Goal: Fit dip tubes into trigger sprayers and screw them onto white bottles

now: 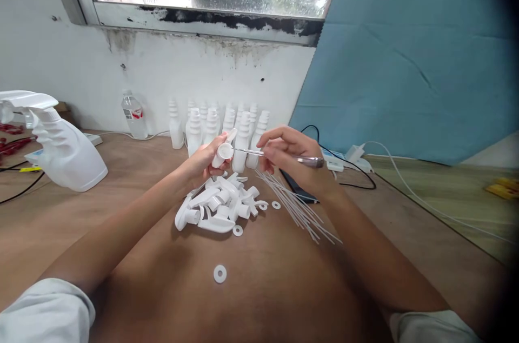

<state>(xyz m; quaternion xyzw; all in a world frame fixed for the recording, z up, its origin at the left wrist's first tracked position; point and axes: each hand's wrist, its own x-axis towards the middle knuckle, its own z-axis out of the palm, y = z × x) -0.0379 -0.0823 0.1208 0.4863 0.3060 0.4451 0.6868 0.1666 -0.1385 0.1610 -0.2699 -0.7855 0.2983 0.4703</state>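
Observation:
My left hand [203,160] grips a white spray bottle trigger head [224,152], its round collar opening turned toward me and to the right. In my right hand [290,152] is a thin metal-shafted screwdriver [310,161] with a dark, shiny handle; its tip is at the collar opening. Whether the tip touches the inside I cannot tell. Below both hands lies a pile of white trigger heads [221,224]. Thin white tubes [298,208] are spread out beneath my right hand. Flat white ring washers [220,274] lie scattered on the wooden table [178,289].
Several white ribbed bottles [194,129] stand behind my hands. At left are a large white spray bottle [67,148] and a clear plastic bottle [135,118]. A dark flat object [298,189] lies under the tubes. Power strips [351,162] and cables run along the back right.

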